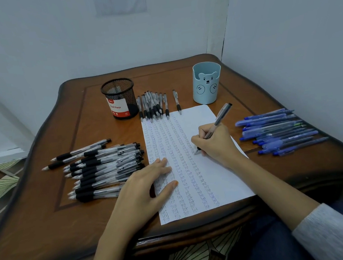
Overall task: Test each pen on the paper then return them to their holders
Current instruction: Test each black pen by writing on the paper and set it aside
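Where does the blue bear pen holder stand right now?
In the head view, the bear pen holder stands at the table's far right, just beyond the paper's top right corner, with a single pen lying to its left.

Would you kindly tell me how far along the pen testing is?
Done: the paper carries several columns of test scribbles. In hand: the right hand writes with a pen while the left hand presses it flat. Left: the black-grip pens and blue pens lie loose, none showing above the mesh holder or bear holder.

Head camera looks forward and down (close) over the table [49,213].
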